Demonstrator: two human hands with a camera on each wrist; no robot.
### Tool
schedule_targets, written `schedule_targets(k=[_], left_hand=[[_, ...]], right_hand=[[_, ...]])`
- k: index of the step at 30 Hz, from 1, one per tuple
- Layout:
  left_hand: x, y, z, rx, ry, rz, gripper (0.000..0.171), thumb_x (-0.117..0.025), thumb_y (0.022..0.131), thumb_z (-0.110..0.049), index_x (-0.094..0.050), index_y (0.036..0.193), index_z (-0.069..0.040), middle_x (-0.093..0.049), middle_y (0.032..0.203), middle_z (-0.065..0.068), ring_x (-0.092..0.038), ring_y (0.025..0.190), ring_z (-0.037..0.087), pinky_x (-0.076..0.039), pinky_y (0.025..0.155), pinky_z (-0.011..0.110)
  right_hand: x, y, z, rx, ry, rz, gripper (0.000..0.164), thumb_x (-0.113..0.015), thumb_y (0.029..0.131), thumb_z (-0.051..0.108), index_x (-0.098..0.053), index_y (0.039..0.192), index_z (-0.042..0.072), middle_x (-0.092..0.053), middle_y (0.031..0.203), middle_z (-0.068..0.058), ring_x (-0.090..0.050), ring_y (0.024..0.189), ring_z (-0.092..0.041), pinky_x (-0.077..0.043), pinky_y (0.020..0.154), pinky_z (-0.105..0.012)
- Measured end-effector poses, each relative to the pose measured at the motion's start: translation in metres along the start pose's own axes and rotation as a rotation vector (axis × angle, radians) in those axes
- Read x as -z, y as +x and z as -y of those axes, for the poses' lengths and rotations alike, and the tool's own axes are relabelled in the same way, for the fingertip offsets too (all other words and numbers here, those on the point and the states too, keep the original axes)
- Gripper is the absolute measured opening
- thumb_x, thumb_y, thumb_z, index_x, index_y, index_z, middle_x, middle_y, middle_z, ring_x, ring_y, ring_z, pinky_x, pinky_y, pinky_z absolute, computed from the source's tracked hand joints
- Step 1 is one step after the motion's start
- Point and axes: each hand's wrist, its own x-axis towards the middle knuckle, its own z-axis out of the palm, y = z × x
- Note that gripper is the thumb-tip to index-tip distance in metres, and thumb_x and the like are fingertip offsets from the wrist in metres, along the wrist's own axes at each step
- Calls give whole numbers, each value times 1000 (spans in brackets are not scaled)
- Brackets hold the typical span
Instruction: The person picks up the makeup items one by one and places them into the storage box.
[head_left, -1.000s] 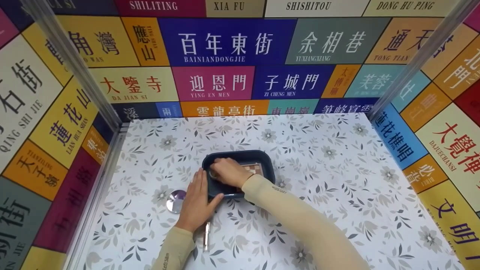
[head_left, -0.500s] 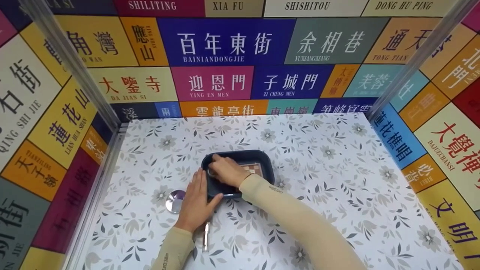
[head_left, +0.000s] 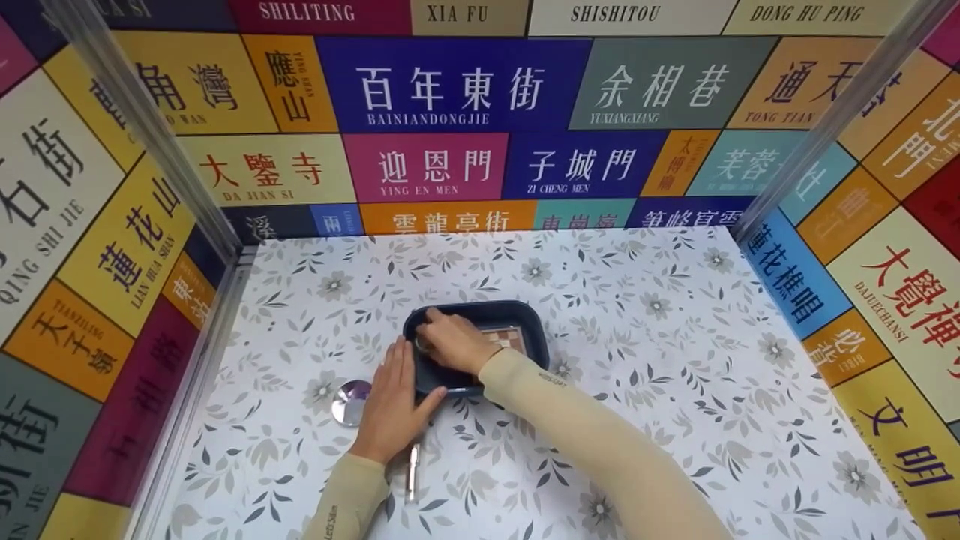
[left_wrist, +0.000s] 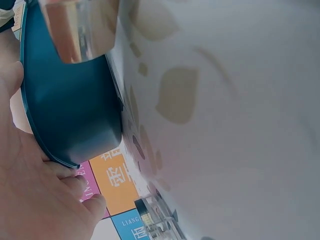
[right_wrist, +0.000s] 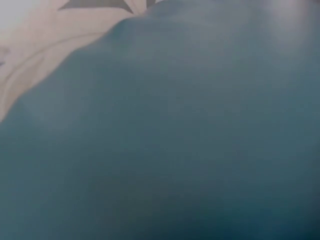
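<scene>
A dark blue rounded dish (head_left: 536, 330) stands mid-table. Along its left rim lies my left hand (head_left: 390, 409), fingers straight and thumb spread at the near corner; the left wrist view shows the palm and fingers against the outer wall. My right hand (head_left: 459, 346) reaches inside at the left end, its curled fingers holding a small shiny piece (head_left: 422, 343), mostly hidden; I cannot tell its kind. Behind that wrist, a brown-and-cream checkered flat case (head_left: 510, 337) lies in the dish. The blurred dish wall (right_wrist: 165, 130) fills most of the right wrist view.
Left of the left hand lies a round mirror-like disc (head_left: 350, 403); the left wrist view shows a clear round container (left_wrist: 157, 220). A slim rose-gold tube (head_left: 412, 474) lies by the left wrist. Lettered panels (head_left: 450, 82) enclose the floral tabletop (head_left: 637, 300) at back and sides.
Inside the dish, my right hand has shifted very slightly left, and a fingertip now points up toward the far left corner. The left hand and dish stay essentially in place.
</scene>
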Motion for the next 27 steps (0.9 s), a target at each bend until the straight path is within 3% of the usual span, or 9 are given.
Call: schedule_targets(k=[7, 15, 27], left_hand=[[-1, -1, -1, 14, 8, 12, 96, -53, 98, -60, -16, 159, 3, -11, 167, 17, -14, 152, 34, -20, 120, 53], [1, 1, -1, 15, 23, 15, 97, -49, 97, -64, -15, 159, 2, -13, 167, 18, -12, 153, 32, -21, 120, 55], [-1, 1, -2, 4, 36, -1, 97, -54, 97, -61, -16, 159, 2, -14, 166, 20, -14, 152, 35, -23, 117, 59]], right_hand=[[2, -4, 0, 2, -19, 16, 26, -75, 89, 23, -70, 113, 13, -57, 105, -5, -63, 81, -20, -58, 74, -37], [23, -8, 1, 15, 7, -8, 30, -72, 93, 24, -70, 120, 10, -58, 104, -4, -60, 82, -19, -56, 75, -39], [43, -30, -11, -13, -17, -56, 48, -64, 98, 34, -60, 140, 11, -58, 119, -4, -62, 97, -19, -57, 82, -37]])
